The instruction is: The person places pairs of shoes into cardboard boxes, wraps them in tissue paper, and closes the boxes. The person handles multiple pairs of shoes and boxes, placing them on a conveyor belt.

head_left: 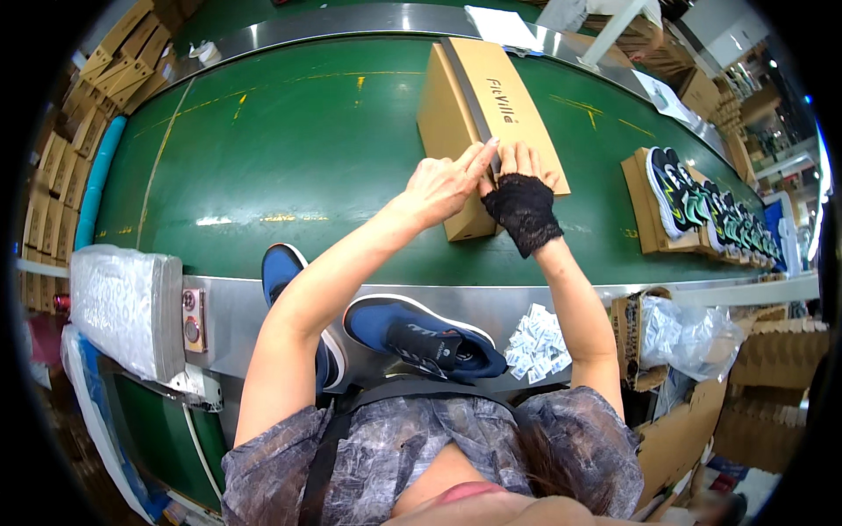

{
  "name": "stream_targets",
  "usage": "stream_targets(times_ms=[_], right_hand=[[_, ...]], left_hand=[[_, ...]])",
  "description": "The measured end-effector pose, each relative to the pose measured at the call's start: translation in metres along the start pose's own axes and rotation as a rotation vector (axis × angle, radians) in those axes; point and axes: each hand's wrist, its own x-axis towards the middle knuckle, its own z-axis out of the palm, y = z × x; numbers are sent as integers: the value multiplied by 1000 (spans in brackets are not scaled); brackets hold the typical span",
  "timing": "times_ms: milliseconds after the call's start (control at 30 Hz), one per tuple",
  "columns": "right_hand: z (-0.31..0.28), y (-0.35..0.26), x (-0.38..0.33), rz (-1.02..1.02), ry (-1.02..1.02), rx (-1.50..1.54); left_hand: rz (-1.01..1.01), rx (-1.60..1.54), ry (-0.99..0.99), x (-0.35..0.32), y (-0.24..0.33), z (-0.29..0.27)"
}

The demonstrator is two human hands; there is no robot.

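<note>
A tan cardboard shoebox [528, 110] with a dark stripe along its lid lies on the green belt ahead of me, closed. At its near end, my left hand [443, 186] touches the lid's left edge, index and middle fingers stretched across the stripe. My right hand [524, 197], in a black lace fingerless glove, rests on the lid with its fingers laid flat. Close to my body, a blue shoe [399, 326] with a white sole lies on the metal ledge. Another blue shoe [281, 266] is partly hidden by my left forearm.
White sachets [538, 344] lie in a pile on the metal ledge [241, 329]. To the left stands a plastic-wrapped stack [123, 307]. Several dark shoes [671, 193] sit on open boxes at the right. Stacked cartons [66, 167] line the far left; a person [649, 17] is across the belt.
</note>
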Motion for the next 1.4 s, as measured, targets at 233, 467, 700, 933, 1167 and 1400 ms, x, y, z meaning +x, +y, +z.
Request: stream_targets(times_ms=[233, 467, 700, 933, 1167, 1400], right_hand=[[-9, 62, 20, -151, 14, -88], [-126, 190, -2, -98, 274, 257], [-124, 202, -166, 372, 94, 782], [-52, 271, -469, 1309, 301, 1135], [106, 296, -488, 1569, 614, 1660], [131, 301, -476, 1461, 777, 1927]], left_hand=[[20, 155, -37, -18, -10, -1], [-293, 34, 42, -147, -134, -39], [-272, 3, -587, -143, -30, 24], [-39, 38, -219, -123, -4, 45], [-25, -787, -371, -64, 151, 82], [-328, -1301, -1113, -28, 366, 194]])
